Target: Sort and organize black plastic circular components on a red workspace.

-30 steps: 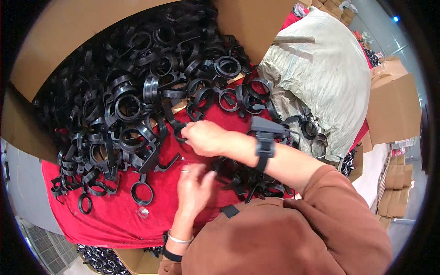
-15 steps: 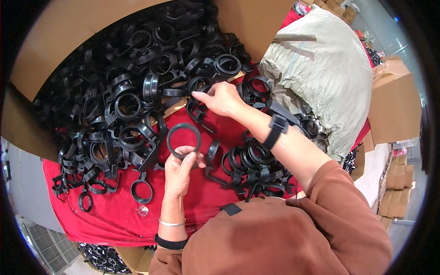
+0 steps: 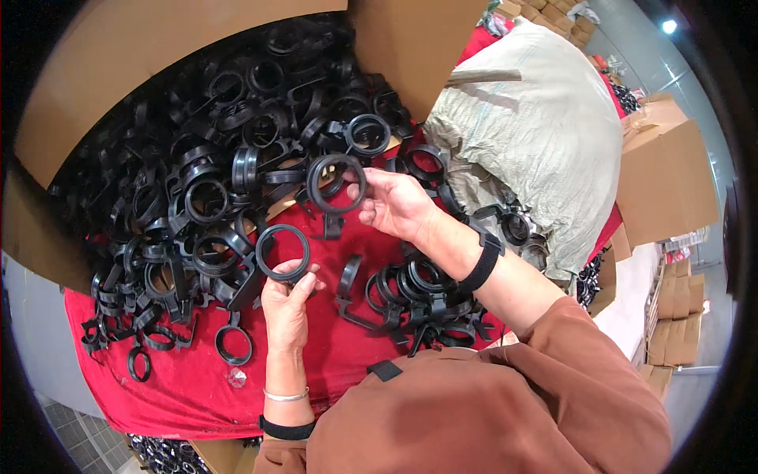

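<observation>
My left hand (image 3: 286, 314) pinches a round black plastic ring (image 3: 260, 254) at its lower edge, holding it upright over the red cloth (image 3: 276, 371). Up and to the right, my right hand (image 3: 399, 205) grips another black ring (image 3: 313, 189) by its right side. A short black tab hangs just below that second ring; whether it belongs to it I cannot tell. Beyond both hands lies a big heap of black rings (image 3: 207, 199), many with bent arms or handles. A smaller group of such rings (image 3: 418, 276) rests to the right of my left hand.
A large open cardboard box (image 3: 414, 55) spills the heap onto the cloth. At the right stands a bulging whitish woven sack (image 3: 545, 134), with a stick (image 3: 485, 77) across its top. Farther right is a cardboard carton (image 3: 671, 174). Stacked boxes (image 3: 675, 324) line the right edge.
My right hand has taken hold of a ring at the heap's edge and turned so its fingers show. The left hand, still holding its ring, has moved slightly left and down in view.
</observation>
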Motion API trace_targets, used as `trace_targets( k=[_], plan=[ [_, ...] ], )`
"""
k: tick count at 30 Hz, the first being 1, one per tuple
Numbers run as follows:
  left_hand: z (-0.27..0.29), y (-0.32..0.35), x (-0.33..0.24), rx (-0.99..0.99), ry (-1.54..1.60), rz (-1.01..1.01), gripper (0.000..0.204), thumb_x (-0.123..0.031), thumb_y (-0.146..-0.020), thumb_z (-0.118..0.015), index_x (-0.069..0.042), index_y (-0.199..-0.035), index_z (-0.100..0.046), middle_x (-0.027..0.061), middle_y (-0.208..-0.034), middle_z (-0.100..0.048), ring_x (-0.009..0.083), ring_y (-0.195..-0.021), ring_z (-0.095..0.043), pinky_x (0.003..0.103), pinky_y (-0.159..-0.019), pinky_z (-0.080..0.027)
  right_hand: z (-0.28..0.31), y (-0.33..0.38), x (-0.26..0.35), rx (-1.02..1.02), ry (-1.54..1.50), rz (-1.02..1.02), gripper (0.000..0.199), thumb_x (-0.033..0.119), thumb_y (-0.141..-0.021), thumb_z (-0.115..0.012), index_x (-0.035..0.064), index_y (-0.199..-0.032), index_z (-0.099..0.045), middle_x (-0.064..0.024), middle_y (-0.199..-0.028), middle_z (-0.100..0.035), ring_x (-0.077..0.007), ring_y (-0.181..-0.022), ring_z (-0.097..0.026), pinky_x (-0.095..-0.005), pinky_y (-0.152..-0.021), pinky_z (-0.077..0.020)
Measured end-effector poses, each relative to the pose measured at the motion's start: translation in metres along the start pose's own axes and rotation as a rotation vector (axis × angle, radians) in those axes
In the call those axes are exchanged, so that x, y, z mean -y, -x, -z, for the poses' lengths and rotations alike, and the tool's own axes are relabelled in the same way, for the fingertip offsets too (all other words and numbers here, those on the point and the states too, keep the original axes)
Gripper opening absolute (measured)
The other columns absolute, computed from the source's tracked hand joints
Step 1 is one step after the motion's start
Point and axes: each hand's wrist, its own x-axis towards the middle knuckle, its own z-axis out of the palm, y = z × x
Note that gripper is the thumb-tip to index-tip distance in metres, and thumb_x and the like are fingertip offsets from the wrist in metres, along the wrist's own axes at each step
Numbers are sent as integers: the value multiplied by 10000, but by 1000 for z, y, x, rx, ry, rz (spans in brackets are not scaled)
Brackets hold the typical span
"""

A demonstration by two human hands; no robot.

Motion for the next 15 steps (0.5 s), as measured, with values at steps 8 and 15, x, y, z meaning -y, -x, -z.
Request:
trace_targets(
  k=[8,15],
  plan=[
    [-6,-8,6,-24,-31,-36,281,-18,-785,-654,-12,-1040,-537,108,-963,-615,150,-825,-599,257,-758,-479,-7,18,1,-47,56,13,147,173,-916,-461,110,-885,-590,3,-701,-581,-84,-512,-454,-223,-488,-407],
    [-12,4,3,292,-207,160,422,-191,-886,-560,19,-1212,-393,112,-1049,-574,173,-908,-569,312,-822,-465,-6,27,15,29,1147,-200,211,230,-824,-604,63,-931,-675,-38,-766,-637,-64,-485,-449,-202,-408,-344]
  ],
)
